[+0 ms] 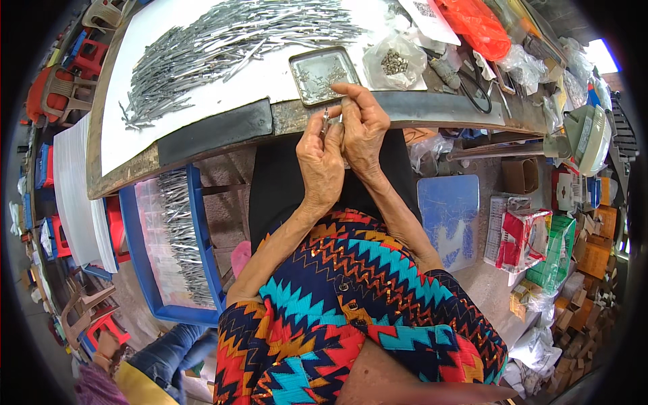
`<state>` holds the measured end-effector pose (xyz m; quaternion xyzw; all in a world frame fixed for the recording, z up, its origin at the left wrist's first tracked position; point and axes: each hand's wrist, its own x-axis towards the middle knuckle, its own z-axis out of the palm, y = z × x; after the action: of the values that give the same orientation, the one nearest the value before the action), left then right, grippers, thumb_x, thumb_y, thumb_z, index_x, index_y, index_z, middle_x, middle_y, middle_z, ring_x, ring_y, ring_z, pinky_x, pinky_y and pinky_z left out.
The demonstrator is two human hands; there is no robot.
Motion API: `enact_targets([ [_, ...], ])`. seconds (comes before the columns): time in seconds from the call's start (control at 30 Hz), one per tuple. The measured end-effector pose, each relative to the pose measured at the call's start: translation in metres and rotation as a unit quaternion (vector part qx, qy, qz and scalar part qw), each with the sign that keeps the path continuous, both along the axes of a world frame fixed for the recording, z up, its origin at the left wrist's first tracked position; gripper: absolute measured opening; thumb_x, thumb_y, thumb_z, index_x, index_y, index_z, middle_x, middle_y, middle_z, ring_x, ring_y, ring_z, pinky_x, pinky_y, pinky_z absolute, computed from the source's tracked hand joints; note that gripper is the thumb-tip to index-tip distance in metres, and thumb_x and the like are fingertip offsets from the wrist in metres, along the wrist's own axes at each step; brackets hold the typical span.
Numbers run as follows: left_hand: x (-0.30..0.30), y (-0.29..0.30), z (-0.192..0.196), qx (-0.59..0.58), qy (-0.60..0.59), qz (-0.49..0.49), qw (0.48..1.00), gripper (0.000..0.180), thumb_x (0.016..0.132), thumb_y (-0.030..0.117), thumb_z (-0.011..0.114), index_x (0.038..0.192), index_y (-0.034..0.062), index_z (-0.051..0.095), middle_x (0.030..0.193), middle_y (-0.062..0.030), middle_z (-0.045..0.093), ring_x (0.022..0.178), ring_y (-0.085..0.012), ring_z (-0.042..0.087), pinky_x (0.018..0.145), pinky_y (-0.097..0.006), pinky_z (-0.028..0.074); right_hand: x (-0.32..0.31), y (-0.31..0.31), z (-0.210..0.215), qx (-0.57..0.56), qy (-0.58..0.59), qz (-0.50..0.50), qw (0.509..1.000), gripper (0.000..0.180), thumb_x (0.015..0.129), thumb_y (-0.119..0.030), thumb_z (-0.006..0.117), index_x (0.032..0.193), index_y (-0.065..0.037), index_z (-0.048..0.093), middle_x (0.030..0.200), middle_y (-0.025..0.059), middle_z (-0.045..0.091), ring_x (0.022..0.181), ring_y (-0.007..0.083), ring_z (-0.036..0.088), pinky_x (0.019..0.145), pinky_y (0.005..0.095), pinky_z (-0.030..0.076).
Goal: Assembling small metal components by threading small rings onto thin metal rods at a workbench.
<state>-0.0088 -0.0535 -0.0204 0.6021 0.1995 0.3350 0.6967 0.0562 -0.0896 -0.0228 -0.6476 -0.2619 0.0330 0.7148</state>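
Close together at the table's front edge, my left hand [320, 160] and my right hand [364, 129] are both closed in a pinch. Between their fingertips shows a small shiny metal piece [326, 123], largely covered by the fingers, so its exact kind is hidden. Just beyond my hands lies a shallow square metal tray [294, 75] with many tiny metal parts scattered in it. To its right sits a clear plastic bag [375, 67], open at the top, holding small metal parts. A broad heap of thin grey metal strips [202, 57] covers the white sheet at the far left.
A black pad [216, 131] lies along the table's front edge. At lower left stands a blue crate [138, 260] holding more strips. A red plastic bag [476, 27] and a cable [482, 101] are at right, above a lamp [588, 138] and baskets [553, 253]. Another person's legs [172, 358] show lower left.
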Motion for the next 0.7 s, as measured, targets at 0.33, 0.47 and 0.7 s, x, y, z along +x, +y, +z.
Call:
enact_targets([
  [0.33, -0.011, 0.041, 0.007, -0.130, -0.028, -0.010, 0.991, 0.031, 0.086, 0.012, 0.051, 0.113, -0.0020, 0.047, 0.065, 0.0002, 0.051, 0.052, -0.0012, 0.039, 0.044, -0.014, 0.027, 0.048, 0.025, -0.004, -0.211, -0.308, -0.035, 0.927, 0.013, 0.074, -0.005, 0.051, 0.085, 0.001, 0.055, 0.071, 0.0170, 0.056, 0.067, 0.0339, 0.054, 0.062, 0.0402, 0.043],
  [0.47, -0.016, 0.063, 0.010, -0.161, -0.060, -0.021, 0.985, 0.029, 0.087, 0.014, 0.051, 0.110, -0.0031, 0.048, 0.067, -0.0021, 0.054, 0.053, -0.0034, 0.042, 0.047, -0.015, 0.030, 0.058, 0.036, -0.015, -0.266, -0.355, -0.040, 0.895, 0.005, 0.073, -0.004, 0.052, 0.076, -0.001, 0.055, 0.072, 0.0152, 0.055, 0.071, 0.0323, 0.054, 0.065, 0.0393, 0.043],
  [0.7, -0.017, 0.100, 0.023, -0.201, -0.062, -0.034, 0.977, 0.021, 0.086, 0.009, 0.048, 0.102, -0.0039, 0.050, 0.069, -0.0085, 0.058, 0.056, -0.0096, 0.052, 0.052, -0.023, 0.048, 0.060, 0.042, -0.014, -0.315, -0.377, -0.018, 0.871, 0.006, 0.069, -0.003, 0.054, 0.071, 0.000, 0.050, 0.071, 0.0165, 0.051, 0.071, 0.0320, 0.053, 0.063, 0.0409, 0.043],
])
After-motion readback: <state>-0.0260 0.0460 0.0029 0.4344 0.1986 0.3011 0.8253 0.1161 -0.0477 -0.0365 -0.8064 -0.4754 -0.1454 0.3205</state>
